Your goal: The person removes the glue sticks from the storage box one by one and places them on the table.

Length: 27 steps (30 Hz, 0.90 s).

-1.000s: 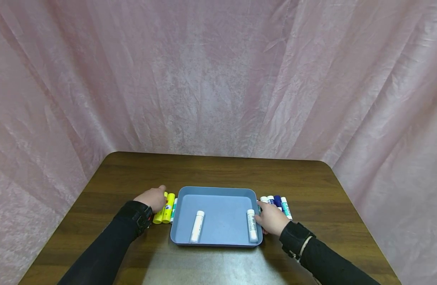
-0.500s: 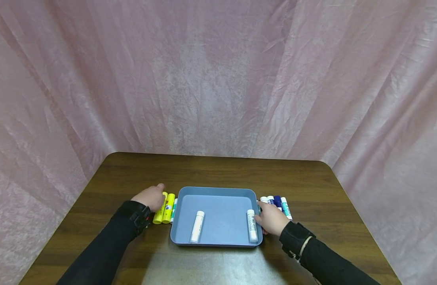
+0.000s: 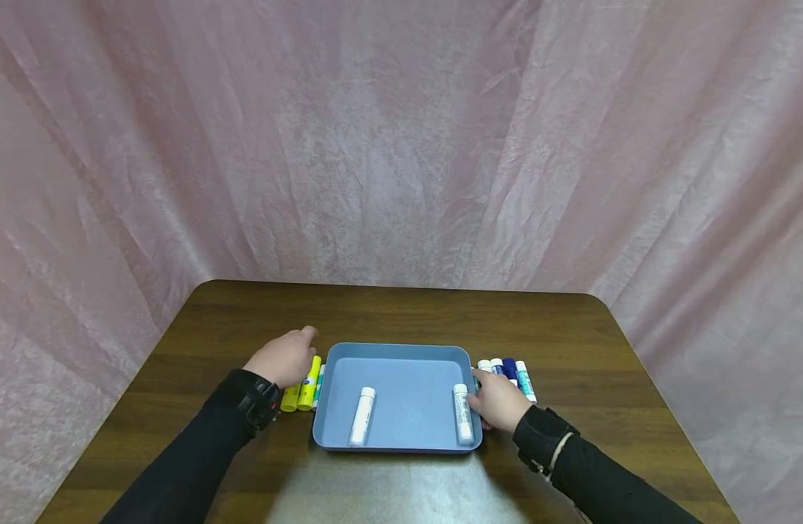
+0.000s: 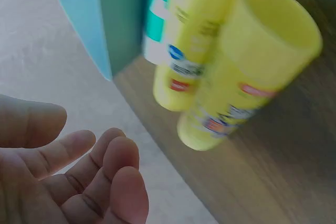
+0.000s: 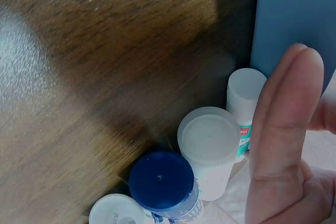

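My left hand (image 3: 285,358) hovers over the yellow glue sticks (image 3: 308,384) left of the blue-grey tray (image 3: 401,353). In the left wrist view its fingers are loosely bent, hold nothing, and stand apart from two yellow glue sticks (image 4: 231,87). A white-and-green glue stick (image 4: 156,19) lies between these and the tray. My right hand (image 3: 501,402) holds the tray's right wall, thumb over the rim and straight fingers (image 5: 286,114) outside. Inside the tray lie two white glue sticks, one at left (image 3: 362,417) and one at right (image 3: 463,416), beside my right thumb.
Right of the tray lie several glue sticks, among them a blue-capped one (image 3: 510,369), a white-and-teal one (image 3: 526,382) and white-capped ones (image 5: 210,140). The brown wooden table (image 3: 401,313) ends at a pink curtain (image 3: 401,145).
My left hand has lifted off the yellow glue sticks and shifted slightly forward and right, its fingers loosening. My right hand, the tray and the two glue sticks in it stay put.
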Tool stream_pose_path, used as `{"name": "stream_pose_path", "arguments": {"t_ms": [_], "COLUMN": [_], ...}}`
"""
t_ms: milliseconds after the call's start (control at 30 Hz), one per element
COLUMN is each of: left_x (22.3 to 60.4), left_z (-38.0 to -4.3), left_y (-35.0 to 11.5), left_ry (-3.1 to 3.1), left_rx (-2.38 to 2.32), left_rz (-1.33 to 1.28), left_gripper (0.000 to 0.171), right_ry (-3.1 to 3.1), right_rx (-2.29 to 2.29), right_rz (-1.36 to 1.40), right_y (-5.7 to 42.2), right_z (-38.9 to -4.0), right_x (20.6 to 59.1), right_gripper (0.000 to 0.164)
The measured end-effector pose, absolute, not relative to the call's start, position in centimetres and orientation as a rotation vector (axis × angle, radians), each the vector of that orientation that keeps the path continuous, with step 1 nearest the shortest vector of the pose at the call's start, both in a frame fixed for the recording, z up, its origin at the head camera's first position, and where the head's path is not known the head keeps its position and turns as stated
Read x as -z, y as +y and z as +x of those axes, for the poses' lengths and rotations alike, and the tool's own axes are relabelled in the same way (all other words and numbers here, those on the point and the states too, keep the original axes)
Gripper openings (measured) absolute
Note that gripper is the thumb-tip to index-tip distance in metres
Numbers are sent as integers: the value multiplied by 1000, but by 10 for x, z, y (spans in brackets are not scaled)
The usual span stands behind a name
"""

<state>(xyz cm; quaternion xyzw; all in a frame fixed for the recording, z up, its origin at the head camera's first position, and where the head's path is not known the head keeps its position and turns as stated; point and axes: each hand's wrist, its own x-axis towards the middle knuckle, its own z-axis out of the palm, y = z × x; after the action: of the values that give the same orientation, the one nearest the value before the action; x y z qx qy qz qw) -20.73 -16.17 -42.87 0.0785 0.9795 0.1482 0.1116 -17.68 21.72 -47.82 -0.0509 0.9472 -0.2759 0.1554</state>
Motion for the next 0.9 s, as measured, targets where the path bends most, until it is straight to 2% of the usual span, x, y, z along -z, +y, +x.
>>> {"name": "stream_pose_path", "arguments": {"t_ms": [900], "left_x": [417], "left_z": [-180], "left_y": [-104], "left_ry": [2826], "left_rx": [-396], "left_rz": [413], "left_gripper": [46], "right_ry": [2732], "right_rx": [780], "right_rz": [-150], "right_y": [217], "right_z": [-177], "right_x": [475], "right_gripper": [57]}}
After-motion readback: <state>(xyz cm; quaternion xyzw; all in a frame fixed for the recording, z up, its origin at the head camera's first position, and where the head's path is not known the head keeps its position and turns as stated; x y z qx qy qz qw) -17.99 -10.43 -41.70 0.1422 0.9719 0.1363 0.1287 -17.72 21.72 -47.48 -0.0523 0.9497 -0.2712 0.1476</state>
